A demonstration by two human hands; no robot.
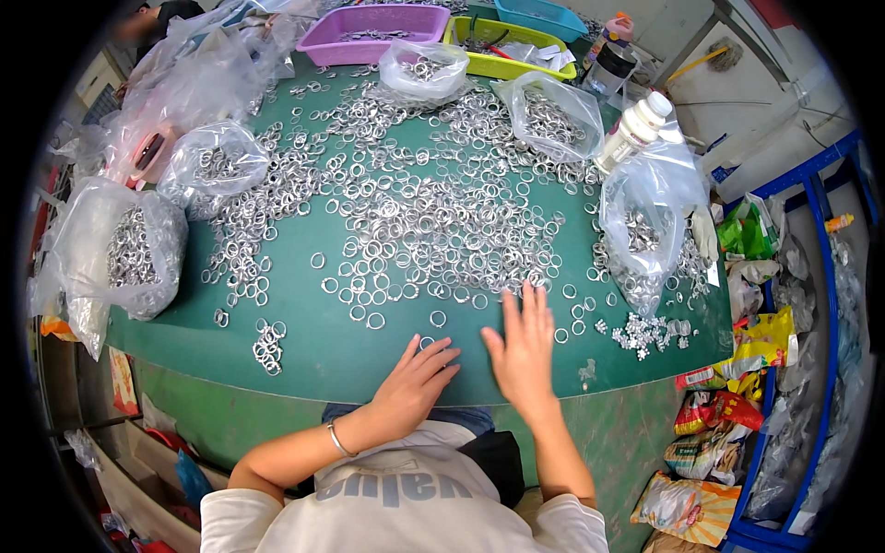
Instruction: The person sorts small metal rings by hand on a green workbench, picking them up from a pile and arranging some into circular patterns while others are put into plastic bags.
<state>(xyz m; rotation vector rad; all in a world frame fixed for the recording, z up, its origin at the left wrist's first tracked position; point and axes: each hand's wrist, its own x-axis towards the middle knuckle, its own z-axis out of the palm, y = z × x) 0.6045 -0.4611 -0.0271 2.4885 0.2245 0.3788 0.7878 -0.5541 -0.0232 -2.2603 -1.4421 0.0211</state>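
Fingers (535, 318) of the right hand (525, 364) lie straight, slightly spread, at the near edge of an uncountable heap of silver-coloured metal rings (442, 226) on the green bench (203, 336); the left hand (410, 387) has extended fingers just beside one ring. I cannot tell whether either grips anything. Five clear plastic bags (74, 235) of rings hem the heap: two left, two far, one right. Behind stand three plastic basins, one purple (369, 52), one yellow-green (516, 66), one blue (535, 20).
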